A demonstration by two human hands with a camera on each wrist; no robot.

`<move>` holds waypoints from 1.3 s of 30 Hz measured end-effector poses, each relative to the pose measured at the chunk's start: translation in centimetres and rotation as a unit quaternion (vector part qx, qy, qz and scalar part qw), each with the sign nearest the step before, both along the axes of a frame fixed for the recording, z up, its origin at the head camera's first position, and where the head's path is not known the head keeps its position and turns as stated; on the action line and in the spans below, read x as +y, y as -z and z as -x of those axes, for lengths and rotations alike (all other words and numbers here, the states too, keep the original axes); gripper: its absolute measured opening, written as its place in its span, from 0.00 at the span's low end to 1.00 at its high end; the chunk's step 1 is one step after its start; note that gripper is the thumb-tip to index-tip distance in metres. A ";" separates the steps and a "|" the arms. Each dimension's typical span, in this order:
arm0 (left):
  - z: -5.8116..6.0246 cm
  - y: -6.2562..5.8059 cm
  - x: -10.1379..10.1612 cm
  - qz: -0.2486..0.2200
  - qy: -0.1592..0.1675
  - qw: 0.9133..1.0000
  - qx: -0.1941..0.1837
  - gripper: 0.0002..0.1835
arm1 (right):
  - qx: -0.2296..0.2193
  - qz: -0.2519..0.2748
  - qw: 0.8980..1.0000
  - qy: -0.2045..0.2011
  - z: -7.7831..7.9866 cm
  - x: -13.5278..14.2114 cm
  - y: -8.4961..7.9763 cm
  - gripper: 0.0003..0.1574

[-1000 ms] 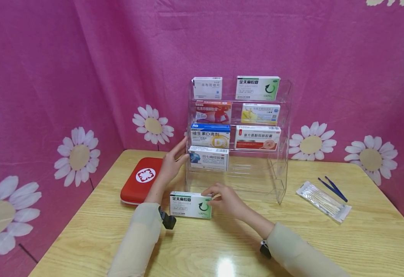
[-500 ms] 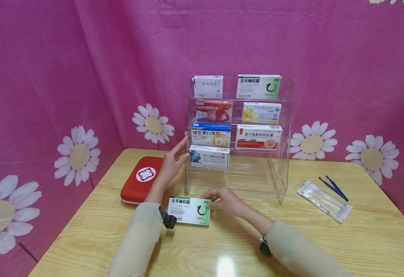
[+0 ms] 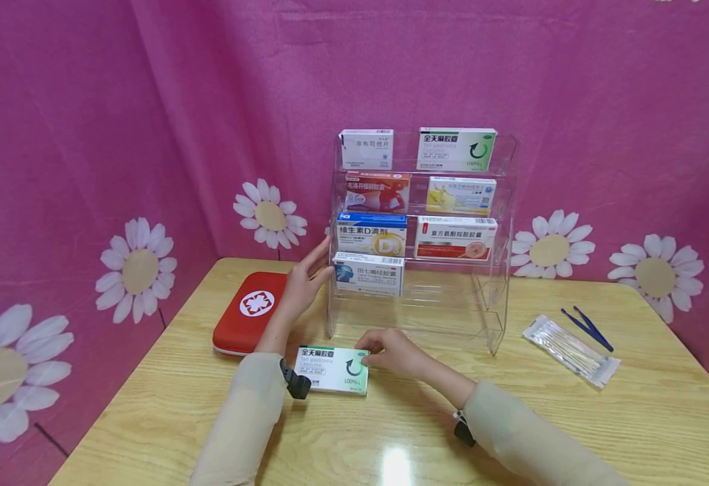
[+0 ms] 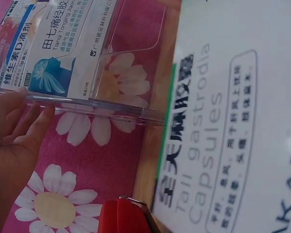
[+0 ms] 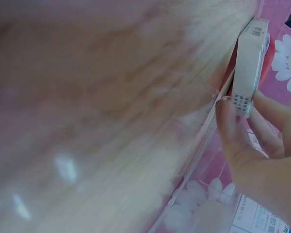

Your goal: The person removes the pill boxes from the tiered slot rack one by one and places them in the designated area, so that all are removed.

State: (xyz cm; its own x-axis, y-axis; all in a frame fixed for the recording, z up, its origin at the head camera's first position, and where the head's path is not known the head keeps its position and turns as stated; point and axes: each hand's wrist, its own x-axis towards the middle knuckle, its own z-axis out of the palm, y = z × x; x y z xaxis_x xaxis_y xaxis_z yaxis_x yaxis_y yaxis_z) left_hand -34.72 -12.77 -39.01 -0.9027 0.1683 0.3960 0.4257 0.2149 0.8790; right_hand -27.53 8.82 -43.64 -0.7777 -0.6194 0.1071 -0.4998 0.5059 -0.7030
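Observation:
My right hand [image 3: 391, 351] pinches the right end of a white and green medicine box [image 3: 327, 368], labelled Tall Gastrodia Capsules, in front of a clear acrylic display rack [image 3: 439, 307]. In the right wrist view, thumb and fingers hold the end of that box [image 5: 250, 68]. The same box [image 4: 233, 121] looms large in the left wrist view, its printed face showing. My left hand [image 3: 298, 287] touches the rack's left side with extended fingers, beside the lowest medicine box [image 3: 368, 277], which has a blue head picture.
Several other medicine boxes, such as a vitamin D box [image 3: 369, 236], stand on the rack's tiers. A red first-aid case [image 3: 245, 314] lies left of my left forearm. Right of the rack lie a packet of cotton swabs [image 3: 570, 349] and blue tweezers [image 3: 588, 329].
The box in my right hand has come slightly lower and tipped back, so its front face shows more fully. My left hand stays against the rack's side.

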 end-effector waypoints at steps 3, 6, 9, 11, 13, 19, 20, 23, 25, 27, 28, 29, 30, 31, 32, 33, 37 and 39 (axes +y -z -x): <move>0.0 0.0 0.0 -0.002 0.000 1.000 -0.001 0.33 | 0.005 -0.009 1.000 0.005 0.1 -0.1 0.1 0.09; 0.0 0.1 0.0 0.000 -0.001 1.000 -0.003 0.33 | 0.009 -0.018 1.000 0.010 0.0 -0.1 0.1 0.07; -0.1 0.0 0.0 0.002 -0.003 1.000 -0.007 0.33 | 0.019 -0.027 0.999 0.010 -0.1 -0.2 0.1 0.06; -0.1 -0.1 0.1 0.004 -0.004 1.000 -0.008 0.34 | 0.022 -0.031 0.999 0.009 -0.1 -0.2 0.1 0.06; 0.0 -0.2 0.1 0.003 -0.003 1.000 -0.007 0.33 | 0.026 -0.037 0.999 0.007 0.0 -0.2 0.1 0.06; -0.1 -0.2 0.1 0.005 -0.007 1.000 -0.006 0.33 | 0.044 -0.050 0.998 -0.001 0.1 0.0 0.1 0.08; -0.1 -0.2 0.1 0.006 -0.008 1.000 -0.007 0.34 | 0.049 -0.045 0.998 -0.002 0.1 0.0 0.1 0.08; -0.2 -0.2 0.1 0.012 -0.010 1.000 -0.011 0.34 | 0.067 -0.018 0.998 0.010 0.0 0.4 -0.2 0.10; -0.3 -0.1 0.1 0.012 -0.009 1.000 -0.011 0.34 | 0.090 0.011 0.996 0.026 0.1 0.7 -0.4 0.11; -0.3 -0.1 0.0 0.013 -0.009 1.000 -0.011 0.34 | 0.119 0.034 0.991 0.054 0.1 1.1 -0.8 0.10; -0.2 -0.1 0.0 0.012 -0.007 1.000 -0.009 0.34 | 0.133 0.045 0.988 0.068 0.2 1.3 -1.0 0.11; -0.2 -0.1 0.0 0.012 -0.006 1.000 -0.007 0.34 | 0.151 0.055 0.984 0.080 0.4 1.5 -1.2 0.11; -0.2 -0.1 0.0 0.013 -0.006 1.000 -0.006 0.34 | 0.171 0.065 0.979 0.091 0.5 1.8 -1.4 0.11; -0.2 -0.1 0.0 0.014 -0.006 1.000 -0.005 0.34 | 0.188 0.074 0.974 0.104 0.6 2.0 -1.6 0.12; -0.2 -0.1 0.0 0.014 -0.006 1.000 -0.006 0.34 | 0.207 0.083 0.968 0.114 0.8 2.3 -1.7 0.12; -0.2 -0.1 0.0 0.014 -0.006 1.000 -0.006 0.34 | 0.227 0.092 0.962 0.123 0.9 2.5 -1.9 0.13; -0.3 -0.1 0.1 0.013 -0.006 1.000 -0.007 0.34 | 0.278 0.118 0.941 0.151 1.5 3.2 -2.6 0.15; -0.3 -0.1 0.1 0.012 -0.006 1.000 -0.007 0.34 | 0.293 0.120 0.935 0.163 1.8 3.4 -3.0 0.17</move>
State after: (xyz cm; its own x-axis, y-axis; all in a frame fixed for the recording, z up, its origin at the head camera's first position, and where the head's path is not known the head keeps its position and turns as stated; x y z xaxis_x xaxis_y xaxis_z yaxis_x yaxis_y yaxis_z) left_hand -34.41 -12.69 -38.94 -0.9101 0.1674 0.3790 0.4105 0.2407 0.8795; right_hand -29.34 12.20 -40.68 -0.6850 -0.2638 0.6792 -0.6818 0.5607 -0.4698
